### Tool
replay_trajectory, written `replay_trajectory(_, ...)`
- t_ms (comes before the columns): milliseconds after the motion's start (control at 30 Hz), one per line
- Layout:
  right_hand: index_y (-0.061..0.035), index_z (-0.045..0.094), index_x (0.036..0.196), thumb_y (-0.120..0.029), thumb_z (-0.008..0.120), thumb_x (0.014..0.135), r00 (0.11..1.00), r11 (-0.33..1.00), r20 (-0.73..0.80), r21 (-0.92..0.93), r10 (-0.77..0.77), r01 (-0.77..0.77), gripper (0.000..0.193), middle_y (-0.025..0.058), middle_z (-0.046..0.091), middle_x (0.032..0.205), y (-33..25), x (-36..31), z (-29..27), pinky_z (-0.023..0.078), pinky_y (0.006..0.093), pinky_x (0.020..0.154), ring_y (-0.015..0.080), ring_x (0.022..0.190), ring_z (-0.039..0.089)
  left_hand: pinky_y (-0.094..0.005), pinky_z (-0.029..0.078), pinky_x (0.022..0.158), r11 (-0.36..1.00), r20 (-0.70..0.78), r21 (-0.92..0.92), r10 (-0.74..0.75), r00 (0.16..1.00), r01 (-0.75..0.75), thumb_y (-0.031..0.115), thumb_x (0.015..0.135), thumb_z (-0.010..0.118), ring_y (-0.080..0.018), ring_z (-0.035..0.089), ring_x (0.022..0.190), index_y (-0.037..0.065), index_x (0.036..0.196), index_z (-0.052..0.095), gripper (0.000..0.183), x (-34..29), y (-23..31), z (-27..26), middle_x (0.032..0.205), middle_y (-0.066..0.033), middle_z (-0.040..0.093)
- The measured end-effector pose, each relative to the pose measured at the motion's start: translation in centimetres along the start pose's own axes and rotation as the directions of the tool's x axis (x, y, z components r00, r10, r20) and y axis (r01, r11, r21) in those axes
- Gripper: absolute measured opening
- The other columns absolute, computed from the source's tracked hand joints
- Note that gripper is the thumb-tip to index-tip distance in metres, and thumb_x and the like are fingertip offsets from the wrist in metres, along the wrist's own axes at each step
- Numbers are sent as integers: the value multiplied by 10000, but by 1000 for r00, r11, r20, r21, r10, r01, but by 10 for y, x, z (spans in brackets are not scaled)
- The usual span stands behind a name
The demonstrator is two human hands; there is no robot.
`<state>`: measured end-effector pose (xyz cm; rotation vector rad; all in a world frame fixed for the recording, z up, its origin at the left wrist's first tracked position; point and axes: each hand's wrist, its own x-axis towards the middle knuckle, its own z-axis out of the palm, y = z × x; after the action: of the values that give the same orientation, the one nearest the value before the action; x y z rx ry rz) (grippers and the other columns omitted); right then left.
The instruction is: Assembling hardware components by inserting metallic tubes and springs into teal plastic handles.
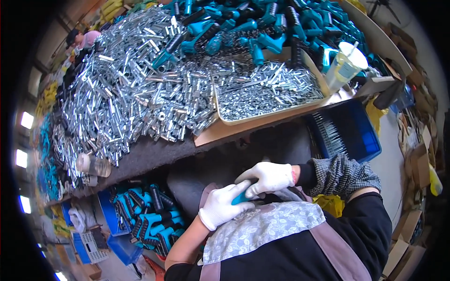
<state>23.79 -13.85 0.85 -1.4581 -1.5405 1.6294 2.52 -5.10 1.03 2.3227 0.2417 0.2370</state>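
Note:
Just in front of my apron, both hands are together in white gloves. My left hand (221, 206) is closed around a teal plastic handle piece (240, 198), of which only a small part shows between the gloves. Curled fingers of my right hand (272, 178) meet at the upper end of that piece; what they pinch is hidden. Past the hands, a shallow cream tray (229, 122) full of small metal pins and screws sits at the bench edge. A large heap of silvery metal sleeves (136, 89) covers the bench left of it.
Teal and black plastic handles (276, 28) pile up behind the tray. A lidded cup with a straw (346, 65) stands at its right, a clear jar (96, 166) at the bench's left edge. Below are a blue bin (365, 140) and more teal handles (150, 215). Another person (86, 40) is far left.

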Motion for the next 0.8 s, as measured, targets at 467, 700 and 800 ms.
replay_trajectory(467,-99,718,832,-183,670,784,611,477,-595,-798,-523,-369,108,136,640,844,-2,8,-156,528,449,745,342,832,648,-389,570,677,998,-247,-9,-62,967,61,230,771,817,-352,711,779,83,1209,663,487,15,7,11,905,-176,707)
replay_trajectory(700,-59,687,816,-167,645,806,645,390,-478,-874,-596,-288,116,143,665,814,-20,5,-164,545,446,700,347,778,670,-412,562,689,993,-283,19,-104,953,114,272,793,804,-373,695,786,99,1220,665,482,13,3,7,911,-183,703)
replay_trajectory(800,-34,680,897,-117,702,806,654,658,-501,-753,-566,-8,126,123,672,773,-42,-14,-133,536,352,674,276,715,689,-415,561,676,989,-312,61,-112,943,138,295,803,782,-364,695,775,123,1218,662,465,5,0,4,896,-168,703)
